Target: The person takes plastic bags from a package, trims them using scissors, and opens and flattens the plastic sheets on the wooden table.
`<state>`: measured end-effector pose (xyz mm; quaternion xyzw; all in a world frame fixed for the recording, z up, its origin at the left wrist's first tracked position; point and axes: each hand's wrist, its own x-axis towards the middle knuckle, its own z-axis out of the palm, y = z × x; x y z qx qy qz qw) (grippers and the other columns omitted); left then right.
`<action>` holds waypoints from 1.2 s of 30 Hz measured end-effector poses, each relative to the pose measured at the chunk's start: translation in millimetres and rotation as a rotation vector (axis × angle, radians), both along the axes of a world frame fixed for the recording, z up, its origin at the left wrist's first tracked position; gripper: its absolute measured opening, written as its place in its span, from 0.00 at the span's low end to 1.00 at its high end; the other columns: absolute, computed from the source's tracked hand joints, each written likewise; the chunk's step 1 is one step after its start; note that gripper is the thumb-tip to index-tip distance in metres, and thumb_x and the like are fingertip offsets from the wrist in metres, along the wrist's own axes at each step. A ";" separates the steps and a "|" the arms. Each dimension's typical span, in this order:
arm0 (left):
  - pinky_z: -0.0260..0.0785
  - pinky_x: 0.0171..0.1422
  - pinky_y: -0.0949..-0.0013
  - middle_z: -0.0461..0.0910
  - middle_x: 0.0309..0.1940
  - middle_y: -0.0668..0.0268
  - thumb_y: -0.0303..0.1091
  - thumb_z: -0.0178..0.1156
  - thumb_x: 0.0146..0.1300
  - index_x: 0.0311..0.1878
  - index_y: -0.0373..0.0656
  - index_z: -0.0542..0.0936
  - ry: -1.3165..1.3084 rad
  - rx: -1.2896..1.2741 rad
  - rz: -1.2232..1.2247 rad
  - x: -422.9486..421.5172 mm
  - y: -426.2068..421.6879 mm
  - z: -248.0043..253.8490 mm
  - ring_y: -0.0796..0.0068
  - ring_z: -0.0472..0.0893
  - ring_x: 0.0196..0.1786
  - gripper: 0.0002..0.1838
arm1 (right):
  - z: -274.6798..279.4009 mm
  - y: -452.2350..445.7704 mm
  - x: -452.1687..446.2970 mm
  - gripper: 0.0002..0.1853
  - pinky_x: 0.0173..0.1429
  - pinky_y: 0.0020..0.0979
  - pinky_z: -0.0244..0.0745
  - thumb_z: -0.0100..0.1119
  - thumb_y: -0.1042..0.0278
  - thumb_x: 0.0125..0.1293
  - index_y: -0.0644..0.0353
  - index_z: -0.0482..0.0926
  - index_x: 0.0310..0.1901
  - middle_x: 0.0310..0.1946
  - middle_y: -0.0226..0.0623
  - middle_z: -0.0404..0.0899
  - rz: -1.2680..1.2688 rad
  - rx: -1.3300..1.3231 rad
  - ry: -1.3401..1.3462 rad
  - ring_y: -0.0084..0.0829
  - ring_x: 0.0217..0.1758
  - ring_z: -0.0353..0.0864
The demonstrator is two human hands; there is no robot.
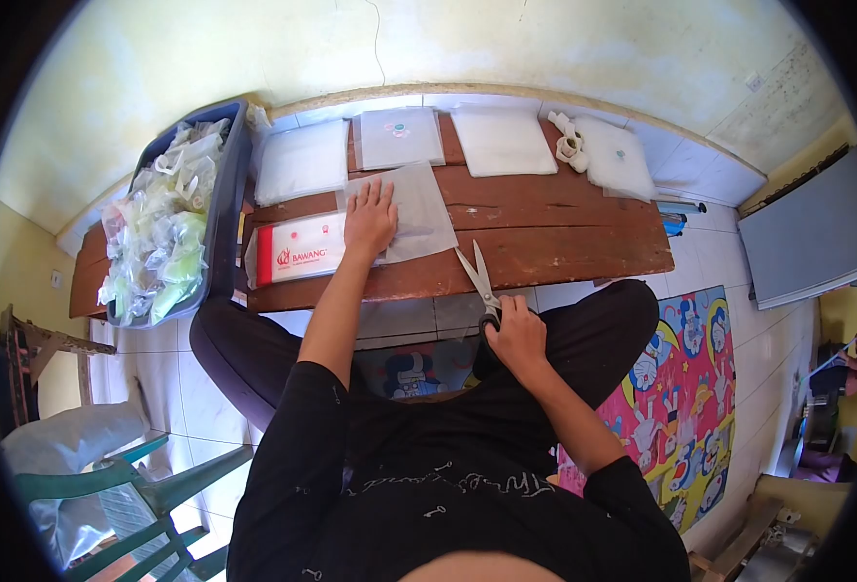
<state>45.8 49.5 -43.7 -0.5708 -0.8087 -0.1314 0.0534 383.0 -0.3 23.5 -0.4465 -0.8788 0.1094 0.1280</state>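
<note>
The left hand lies flat with its fingers stretched out, palm down and gripping nothing, on the left part of a translucent plastic sheet; most of the sheet's visible area spreads to the right of that hand on the wooden counter. The right hand is closed around the handles of the scissors, just off the counter's near edge. The scissors' blades stand apart and point away from the person, their tips near the sheet's lower right corner and to the right of the left hand. Just left of the left hand, partly covered by its wrist, is a white packet with a red end band and the word "BAWANG". Beyond the hands, along the counter's far side, lie four plastic stacks: a left stack, a stack with a small printed mark, a whiter stack and a right stack. A crumpled white bundle sits between the last two. Well left of both hands, a dark tub is heaped with plastic bags.
</note>
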 end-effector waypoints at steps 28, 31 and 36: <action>0.46 0.79 0.51 0.57 0.76 0.61 0.47 0.40 0.73 0.74 0.52 0.62 -0.009 -0.009 0.002 1.0 0.4 0.1 0.59 0.56 0.77 0.28 | -8.1 33.4 -54.1 0.19 0.37 0.43 0.80 0.67 0.61 0.55 0.63 0.70 0.41 0.38 0.46 0.72 0.025 0.043 -0.024 0.47 0.34 0.83; 0.43 0.80 0.53 0.54 0.77 0.62 0.47 0.39 0.73 0.75 0.52 0.61 -0.033 -0.050 0.007 1.2 0.3 2.1 0.61 0.53 0.78 0.29 | -13.8 36.1 -56.5 0.20 0.38 0.44 0.79 0.68 0.61 0.55 0.62 0.71 0.42 0.39 0.46 0.72 0.017 0.043 -0.018 0.48 0.35 0.83; 0.43 0.80 0.52 0.55 0.77 0.62 0.47 0.39 0.73 0.74 0.52 0.61 -0.030 -0.043 0.009 1.4 0.3 2.4 0.61 0.53 0.78 0.29 | -15.3 38.4 -54.3 0.20 0.38 0.45 0.79 0.68 0.60 0.56 0.61 0.71 0.43 0.39 0.46 0.73 -0.011 0.030 -0.028 0.49 0.35 0.83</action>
